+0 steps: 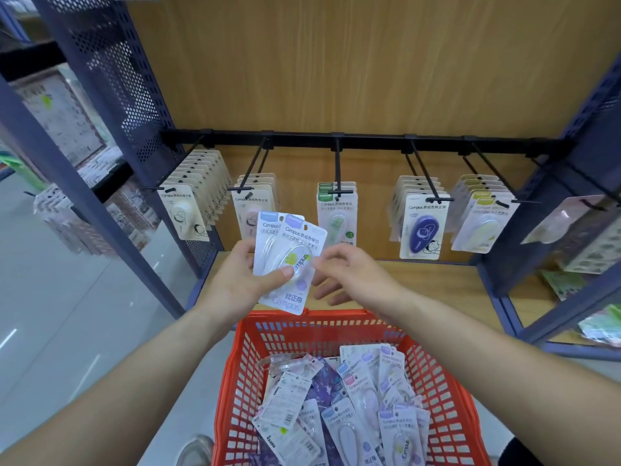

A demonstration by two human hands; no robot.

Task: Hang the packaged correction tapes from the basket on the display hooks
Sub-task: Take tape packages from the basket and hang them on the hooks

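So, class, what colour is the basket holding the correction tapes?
The basket is orange-red, clearest in the head view.

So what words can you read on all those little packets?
"Campus": top and bottom of the front pack in the left hand.
"修正带": bottom of that pack.
"Campus": top of the hanging dark blue pack and cream pack.
"Campus": on several packs in the red basket.
The smaller print and other Chinese characters are too blurred to read.
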